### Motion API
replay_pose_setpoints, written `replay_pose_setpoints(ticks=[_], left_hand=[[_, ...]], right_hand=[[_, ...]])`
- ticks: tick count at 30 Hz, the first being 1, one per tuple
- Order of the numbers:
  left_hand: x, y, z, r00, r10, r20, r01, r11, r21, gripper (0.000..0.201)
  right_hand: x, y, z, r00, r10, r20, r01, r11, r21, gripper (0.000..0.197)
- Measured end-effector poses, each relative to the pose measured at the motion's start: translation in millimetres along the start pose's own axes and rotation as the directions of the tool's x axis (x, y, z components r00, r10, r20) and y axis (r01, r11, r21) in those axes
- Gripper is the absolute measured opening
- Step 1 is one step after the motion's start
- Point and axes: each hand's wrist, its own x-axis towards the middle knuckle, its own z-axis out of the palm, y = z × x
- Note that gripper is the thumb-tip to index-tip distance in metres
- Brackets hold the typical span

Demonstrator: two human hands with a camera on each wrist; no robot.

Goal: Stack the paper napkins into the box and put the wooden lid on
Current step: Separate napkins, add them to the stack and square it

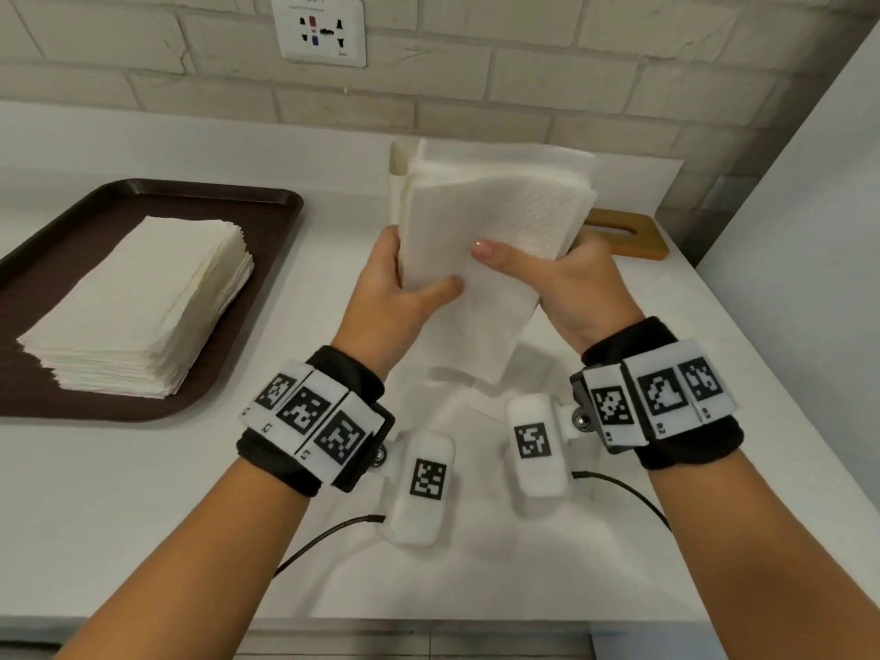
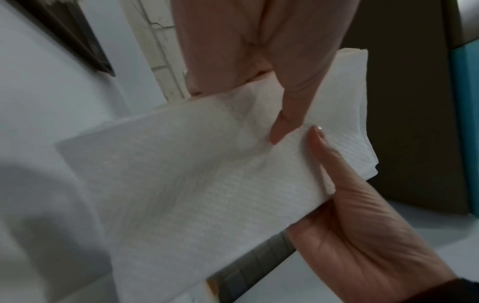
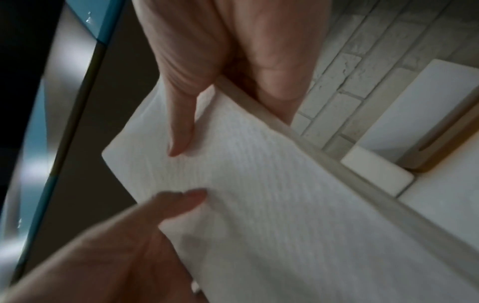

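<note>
I hold a thick bundle of white paper napkins (image 1: 495, 216) tilted in the air over the counter. My left hand (image 1: 419, 269) grips its left edge, thumb on the front. My right hand (image 1: 533, 259) grips the right edge, thumb across the front. In the left wrist view the napkins (image 2: 194, 184) lie under both thumbs. The right wrist view shows the same bundle (image 3: 259, 194). Behind it stands the white box (image 1: 399, 164), mostly hidden. The wooden lid (image 1: 628, 233) lies flat to the right of the box, seen also as the lid (image 3: 451, 135).
A dark brown tray (image 1: 266, 202) at the left carries a tall stack of napkins (image 1: 138, 307). A brick wall with a socket (image 1: 321, 28) runs behind the white counter (image 1: 143, 493). A white panel (image 1: 809, 183) closes the right side.
</note>
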Motion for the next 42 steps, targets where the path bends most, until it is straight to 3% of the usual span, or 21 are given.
replay_pose_setpoints(ticks=[2,5,8,12,16,19,23,25,27,30,33,35,38,40,42], left_hand=[[0.0,-7.4,-3.7,0.996,-0.086,0.028,0.085,0.996,0.033,0.060],[-3.2,-20.8,-3.5,0.984,-0.176,0.020,0.173,0.979,0.112,0.052],[-3.1,-15.3,0.0,0.989,-0.150,-0.007,0.150,0.984,0.095,0.042],[-0.6,-0.8,-2.5,0.999,-0.032,-0.019,0.033,0.998,0.061,0.044],[-9.0,-15.2,-5.4,0.987,-0.161,0.017,0.159,0.983,0.091,0.056],[-11.5,-20.3,-3.2,0.983,-0.182,0.020,0.177,0.974,0.143,0.040],[-9.3,-3.9,-1.2,0.998,-0.055,-0.005,0.056,0.993,0.104,0.040],[-10.0,-0.2,-3.6,1.000,-0.015,-0.017,0.016,0.998,0.059,0.044],[-12.9,-5.0,-6.5,0.997,-0.078,0.003,0.078,0.996,0.044,0.051],[-16.5,-16.7,-8.7,0.984,-0.173,0.033,0.168,0.978,0.121,0.045],[-17.2,-17.0,-8.5,0.987,-0.162,0.024,0.157,0.979,0.133,0.031],[-16.3,-14.4,-8.3,0.990,-0.139,0.022,0.136,0.985,0.104,0.028],[-15.3,-12.1,-7.7,0.993,-0.114,0.030,0.112,0.991,0.076,0.026],[-15.1,-13.1,-7.6,0.994,-0.107,0.038,0.104,0.992,0.067,0.025],[-15.8,-14.4,-7.5,0.993,-0.107,0.040,0.104,0.992,0.065,0.025]], right_hand=[[1.0,3.9,-2.0,0.998,0.039,0.047,-0.036,0.998,-0.059,0.044],[2.6,16.1,1.0,0.991,0.124,0.058,-0.114,0.983,-0.147,0.046],[4.3,12.2,5.4,0.992,0.127,0.022,-0.124,0.986,-0.113,0.041],[4.0,-2.8,2.2,0.999,0.032,0.007,-0.032,0.999,0.008,0.041],[-4.9,13.3,2.3,0.996,0.091,0.004,-0.091,0.994,-0.060,0.050],[-8.0,21.3,6.1,0.991,0.136,0.000,-0.135,0.986,-0.101,0.046],[-7.2,3.0,7.3,0.998,0.048,-0.036,-0.050,0.997,-0.052,0.035],[-7.6,-4.8,6.0,1.000,-0.018,-0.001,0.018,1.000,0.001,0.040],[-9.8,-2.3,4.2,0.999,0.003,0.044,-0.003,1.000,-0.011,0.054],[-14.4,8.5,3.9,0.998,0.050,0.048,-0.044,0.993,-0.112,0.053],[-15.8,7.9,4.8,0.997,-0.073,-0.032,0.069,0.991,-0.113,0.059],[-16.1,0.4,5.5,0.969,-0.239,-0.069,0.229,0.964,-0.134,0.065],[-17.0,-13.8,6.4,0.885,-0.464,0.015,0.442,0.832,-0.334,0.055],[-16.1,-20.6,6.8,0.842,-0.527,0.115,0.508,0.705,-0.495,0.041],[-13.9,-24.5,6.3,0.832,-0.528,0.168,0.517,0.631,-0.578,0.028]])
